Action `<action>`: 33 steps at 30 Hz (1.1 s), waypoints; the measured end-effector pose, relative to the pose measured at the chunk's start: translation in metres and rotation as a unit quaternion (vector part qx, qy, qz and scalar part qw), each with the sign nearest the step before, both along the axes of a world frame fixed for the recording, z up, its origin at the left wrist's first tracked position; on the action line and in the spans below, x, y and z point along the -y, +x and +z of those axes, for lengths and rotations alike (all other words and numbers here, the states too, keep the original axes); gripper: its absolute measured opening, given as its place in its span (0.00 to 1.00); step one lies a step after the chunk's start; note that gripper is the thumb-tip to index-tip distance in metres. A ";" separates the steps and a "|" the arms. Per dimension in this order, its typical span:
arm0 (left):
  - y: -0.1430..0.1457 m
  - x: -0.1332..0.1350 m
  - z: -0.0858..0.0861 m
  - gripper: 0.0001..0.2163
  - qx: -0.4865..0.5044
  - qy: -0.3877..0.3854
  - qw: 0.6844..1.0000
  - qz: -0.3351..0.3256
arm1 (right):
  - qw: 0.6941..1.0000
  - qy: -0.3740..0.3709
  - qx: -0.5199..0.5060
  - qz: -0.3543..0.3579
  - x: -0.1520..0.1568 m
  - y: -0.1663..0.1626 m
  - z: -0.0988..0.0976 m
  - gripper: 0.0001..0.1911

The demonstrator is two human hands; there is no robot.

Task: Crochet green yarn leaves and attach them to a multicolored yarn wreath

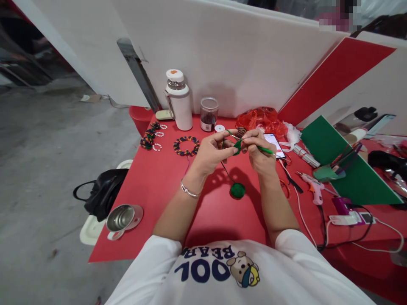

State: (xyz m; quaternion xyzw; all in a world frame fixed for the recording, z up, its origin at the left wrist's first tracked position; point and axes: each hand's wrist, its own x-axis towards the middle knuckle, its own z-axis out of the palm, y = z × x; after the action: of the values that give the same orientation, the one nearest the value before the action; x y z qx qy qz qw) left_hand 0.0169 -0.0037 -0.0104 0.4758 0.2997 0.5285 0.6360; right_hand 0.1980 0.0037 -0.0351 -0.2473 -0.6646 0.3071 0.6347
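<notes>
Red, flat worktop [152, 182] spans beneath the left hand [210, 153] and right hand [259, 156], the latter's grip closed around a slim, green-handled metal hook [266, 150]. A round, dark-green yarn ball [237, 190] lies there, seemingly still to be worked; only a small green crocheted piece [237, 146] looks formed, pinched in the left hand's grip.

Through my remote feed I make out a white short-sleeved T-shirt [295, 279], its plain, loose sleeves [294, 239] bare of any print. Across its front I can see bold navy-blue block lettering [203, 273] in two rows, one reading BEAR and the other with two round Os, beside a brown-and-cream cartoon bear [242, 269] with patches of blue and yellow. Around the left wrist [197, 181] I spot a thin, shiny silver-coloured bangle [192, 194] with a small raised detail.
</notes>
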 end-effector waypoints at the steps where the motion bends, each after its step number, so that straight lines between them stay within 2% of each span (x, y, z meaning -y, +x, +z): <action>1: 0.000 0.000 0.000 0.27 0.002 -0.005 1.000 0.000 | 1.000 0.004 -0.010 0.003 -0.001 0.000 -0.001 0.10; 5: 0.002 0.001 -0.002 0.25 -0.001 -0.006 1.000 -0.005 | 0.999 0.020 -0.033 0.001 -0.003 -0.002 -0.003 0.10; 10: 0.002 0.003 -0.002 0.22 -0.026 0.003 1.000 -0.002 | 0.999 0.002 -0.026 -0.033 -0.001 0.000 0.000 0.13; 16: 0.002 0.005 0.002 0.25 -0.033 -0.007 0.999 0.000 | 0.998 0.029 0.001 -0.060 -0.002 0.003 -0.001 0.14; 26: 0.007 0.004 -0.001 0.24 -0.040 0.023 0.998 0.053 | 1.000 0.001 0.001 -0.027 -0.003 0.005 0.002 0.13; 33: 0.006 0.001 -0.003 0.21 -0.045 0.086 0.994 0.058 | 1.000 -0.021 -0.006 -0.011 -0.004 0.003 0.001 0.13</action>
State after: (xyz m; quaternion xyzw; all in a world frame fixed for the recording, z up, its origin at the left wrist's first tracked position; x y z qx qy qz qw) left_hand 0.0228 -0.0049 -0.0137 0.5336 0.3084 0.5668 0.5467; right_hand 0.2010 0.0073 -0.0346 -0.2664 -0.6513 0.3158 0.6365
